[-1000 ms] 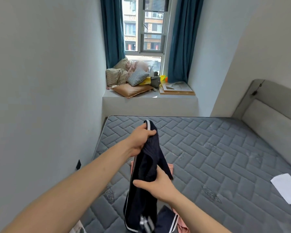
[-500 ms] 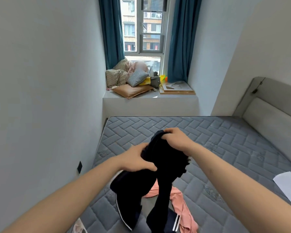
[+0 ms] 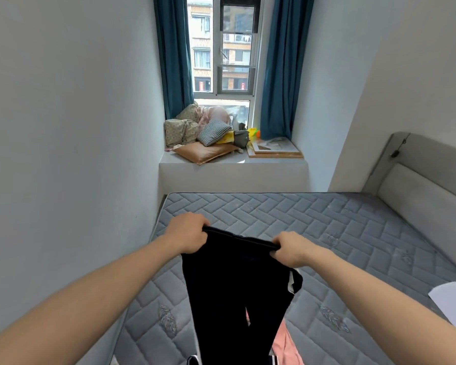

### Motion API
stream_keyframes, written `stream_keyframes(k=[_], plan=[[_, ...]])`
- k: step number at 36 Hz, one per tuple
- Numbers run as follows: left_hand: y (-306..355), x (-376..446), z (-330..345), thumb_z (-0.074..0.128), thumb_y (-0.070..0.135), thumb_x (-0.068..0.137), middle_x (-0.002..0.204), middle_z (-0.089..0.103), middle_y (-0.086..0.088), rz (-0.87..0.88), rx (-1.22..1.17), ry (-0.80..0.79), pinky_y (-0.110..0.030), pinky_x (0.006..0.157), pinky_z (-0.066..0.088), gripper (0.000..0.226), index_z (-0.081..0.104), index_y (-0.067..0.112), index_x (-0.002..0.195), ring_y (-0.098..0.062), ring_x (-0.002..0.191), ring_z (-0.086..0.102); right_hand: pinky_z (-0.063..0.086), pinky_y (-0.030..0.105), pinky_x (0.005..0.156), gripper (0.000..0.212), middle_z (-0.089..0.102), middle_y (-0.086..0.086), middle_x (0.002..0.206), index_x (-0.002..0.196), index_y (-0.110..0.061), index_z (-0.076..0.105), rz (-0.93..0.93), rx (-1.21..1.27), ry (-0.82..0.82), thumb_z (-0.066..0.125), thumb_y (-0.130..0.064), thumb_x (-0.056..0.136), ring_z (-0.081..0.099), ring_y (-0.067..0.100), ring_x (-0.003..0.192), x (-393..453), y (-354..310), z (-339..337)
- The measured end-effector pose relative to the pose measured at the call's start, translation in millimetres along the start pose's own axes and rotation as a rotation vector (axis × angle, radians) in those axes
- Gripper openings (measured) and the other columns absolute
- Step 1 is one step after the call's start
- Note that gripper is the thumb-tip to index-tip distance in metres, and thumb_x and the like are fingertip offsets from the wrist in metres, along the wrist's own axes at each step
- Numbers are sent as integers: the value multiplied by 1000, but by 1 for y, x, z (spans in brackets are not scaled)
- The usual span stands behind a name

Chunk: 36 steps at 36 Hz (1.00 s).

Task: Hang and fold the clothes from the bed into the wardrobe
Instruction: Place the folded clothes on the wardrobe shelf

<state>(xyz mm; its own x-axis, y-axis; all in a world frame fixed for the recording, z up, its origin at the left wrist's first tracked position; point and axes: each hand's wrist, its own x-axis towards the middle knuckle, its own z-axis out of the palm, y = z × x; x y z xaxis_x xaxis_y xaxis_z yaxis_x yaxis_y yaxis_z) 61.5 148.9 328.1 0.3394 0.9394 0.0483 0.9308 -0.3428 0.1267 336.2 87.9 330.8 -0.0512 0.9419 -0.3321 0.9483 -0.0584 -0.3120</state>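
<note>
A pair of dark navy trousers hangs stretched out above the grey quilted mattress. My left hand grips the left end of the waistband and my right hand grips the right end, so the waistband is pulled taut between them. The legs drop down to the bottom edge of the view, with white stripes showing near the hems. A pink garment lies on the mattress behind and below the trousers, mostly hidden. The wardrobe is not in view.
A white sheet of paper lies on the mattress at the right. The padded grey headboard runs along the right side. A window ledge beyond the bed holds pillows, bedding and a flat board. A wall stands close on the left.
My hands have moved apart along the waistband, so the bunched trousers now hang spread flat. The view has tilted up slightly.
</note>
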Motion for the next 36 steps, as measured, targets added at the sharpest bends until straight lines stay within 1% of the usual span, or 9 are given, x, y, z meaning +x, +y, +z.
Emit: stream_keyframes(k=[5,9,12,14,19,22,28,32,36], plan=[[-10,23,-16,51,35,95,109,72,-3,21,135,-162,-33,78,46,19,69,31,101,-27,106,65,48,34,74,26,69,6,111,118,-24,68,28,-232,122,49,-31,102,63,28,103,15,9,-12],[-11,50,-57,55,38,100,119,71,-6,-43,0,-162,-33,87,49,28,71,24,118,-28,112,63,52,38,82,27,68,11,115,117,-19,68,36,-223,247,48,-32,104,64,33,105,27,1,-59],[-7,80,-106,59,23,99,104,73,-12,-130,-262,-2,-28,76,53,20,71,13,112,-29,97,69,58,39,76,17,69,16,109,111,-10,66,45,-20,361,54,-14,101,68,32,91,39,-20,-115],[-3,100,-146,59,11,96,92,69,-12,-194,-455,127,-29,66,52,13,70,6,102,-29,85,68,61,40,72,26,69,17,104,112,-11,65,30,125,504,54,2,92,70,32,83,45,-37,-158],[9,133,-242,55,5,97,119,66,-11,-193,-747,435,-28,76,51,31,70,13,123,-26,101,65,41,28,75,38,57,4,95,112,-13,68,-70,275,910,43,4,89,56,28,92,42,-69,-257],[18,134,-292,59,7,97,124,65,-6,-101,-796,576,-24,78,53,26,72,22,113,-22,104,64,41,28,76,41,62,6,97,114,-12,69,-161,260,1051,43,6,88,58,30,94,29,-79,-301],[29,117,-347,67,13,94,113,69,4,99,-738,738,-30,101,52,18,74,24,107,-17,112,63,40,32,91,42,60,14,125,125,-13,66,-299,176,1169,44,0,92,54,35,116,5,-77,-343],[34,97,-345,70,21,94,106,71,7,185,-654,747,-30,99,54,18,76,25,110,-13,104,65,36,28,90,40,60,11,125,129,-16,64,-320,158,1170,46,-6,95,53,32,116,-4,-63,-336],[30,69,-312,68,28,94,94,70,15,214,-539,681,-20,83,52,18,77,29,110,-4,84,63,43,31,85,43,67,5,114,123,-20,67,-350,177,1108,44,-8,89,59,29,106,-16,-47,-293]])
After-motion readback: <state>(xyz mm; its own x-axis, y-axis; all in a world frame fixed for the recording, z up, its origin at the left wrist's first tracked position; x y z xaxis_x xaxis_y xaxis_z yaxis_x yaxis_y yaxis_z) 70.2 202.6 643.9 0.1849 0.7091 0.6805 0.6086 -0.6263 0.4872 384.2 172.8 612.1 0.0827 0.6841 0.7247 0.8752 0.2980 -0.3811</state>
